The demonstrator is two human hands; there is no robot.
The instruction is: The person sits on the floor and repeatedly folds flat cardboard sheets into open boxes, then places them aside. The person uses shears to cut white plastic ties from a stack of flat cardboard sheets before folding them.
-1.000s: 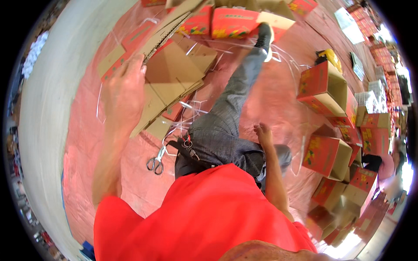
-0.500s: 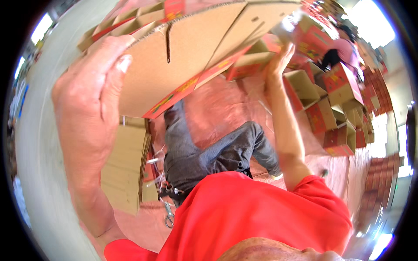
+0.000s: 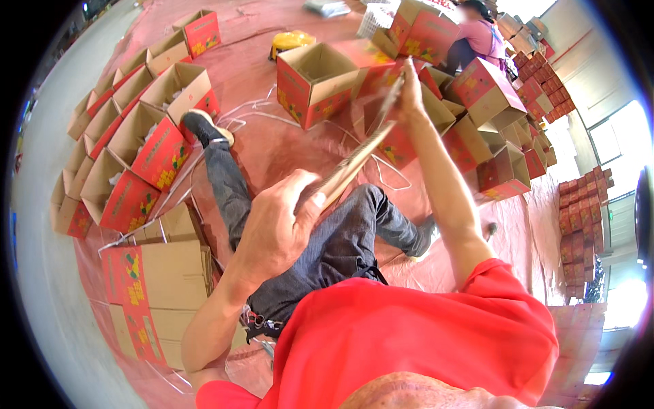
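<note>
Between my two hands a cardboard carton (image 3: 354,162) shows nearly edge-on, as a thin brown strip slanting above my lap and blurred toward its far end. My left hand (image 3: 276,221) is closed on its near end, thumb and fingers pinching the edge. At the far end, my right hand (image 3: 411,99) is raised with the palm along the carton; its fingers point upward and are partly blurred. At my left lies a stack of flattened cartons (image 3: 178,276), brown with red printed panels.
Open red-and-brown boxes (image 3: 158,153) stand in rows at the left, beside my foot. More open boxes (image 3: 317,85) are ahead and right, near a person in pink (image 3: 480,37). A yellow object (image 3: 291,41) and white straps (image 3: 255,109) lie on the red floor sheet (image 3: 262,146).
The carton has turned from a broad face in front of me to nearly edge-on and has come lower. My left hand has moved right, and my view has shifted, showing the boxes at left.
</note>
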